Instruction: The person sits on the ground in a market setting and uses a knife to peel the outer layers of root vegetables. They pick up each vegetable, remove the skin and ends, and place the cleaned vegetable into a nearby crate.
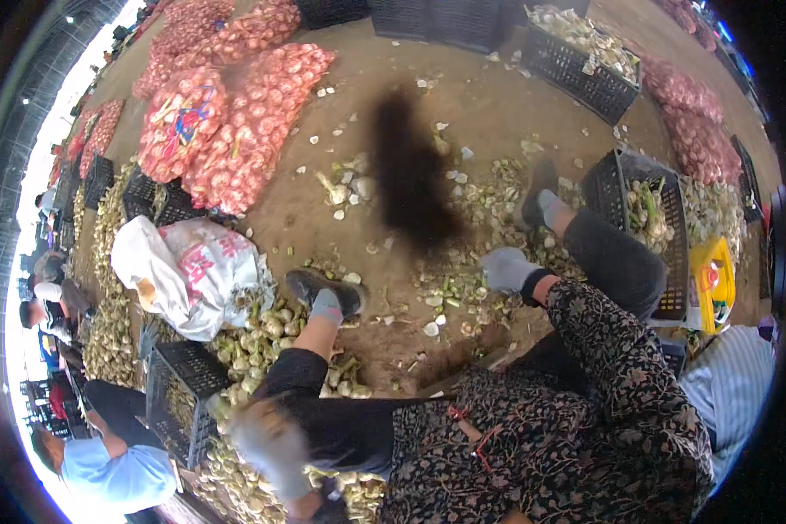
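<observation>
My right hand (507, 268), in a pale grey glove below a floral sleeve, is over the floor in front of my right knee, above scattered garlic stalk cuttings (455, 291). Its fingers look bunched, but whether they hold anything is unclear. Low on the left, my left hand (272, 445), gloved too, is blurred beside my left thigh, over a heap of garlic bulbs (236, 481). Something brownish shows at its fingers, too blurred to name. More bulbs (268, 334) lie by my left shoe. A dark blurred patch hides part of the floor ahead.
A black plastic crate (190, 393) and a white woven sack (200, 262) stand left. Net sacks of garlic (255, 124) lie ahead left. Another crate (678, 262) holding garlic and a yellow basket (714, 285) are right. A person in blue (118, 471) sits left; a striped garment (730, 386) shows right.
</observation>
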Available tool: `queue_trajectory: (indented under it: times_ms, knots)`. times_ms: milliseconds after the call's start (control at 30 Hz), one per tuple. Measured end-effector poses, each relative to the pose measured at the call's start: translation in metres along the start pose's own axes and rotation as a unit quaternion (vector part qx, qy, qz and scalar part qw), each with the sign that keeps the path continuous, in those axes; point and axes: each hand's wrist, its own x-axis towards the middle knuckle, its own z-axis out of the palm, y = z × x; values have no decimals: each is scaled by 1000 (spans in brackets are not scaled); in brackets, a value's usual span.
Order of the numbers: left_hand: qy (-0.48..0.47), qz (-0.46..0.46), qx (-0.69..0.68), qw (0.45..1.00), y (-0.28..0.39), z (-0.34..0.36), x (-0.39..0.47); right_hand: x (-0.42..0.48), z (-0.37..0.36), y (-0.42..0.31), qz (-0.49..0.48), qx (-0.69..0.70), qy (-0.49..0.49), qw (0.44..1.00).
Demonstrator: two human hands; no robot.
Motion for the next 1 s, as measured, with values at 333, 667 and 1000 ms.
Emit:
queue_trajectory:
  times_ms: [333,667,1000]
  knots:
    - [-393,-396,241,794,-156,-89,-163,174,-24,-65,64,156,157,973]
    - [-454,-522,137,709,-115,-26,-110,184,5,-69,104,251,239,932]
    - [-273,-408,-121,863,-120,54,-181,54,11,-16,132,464,374,792]
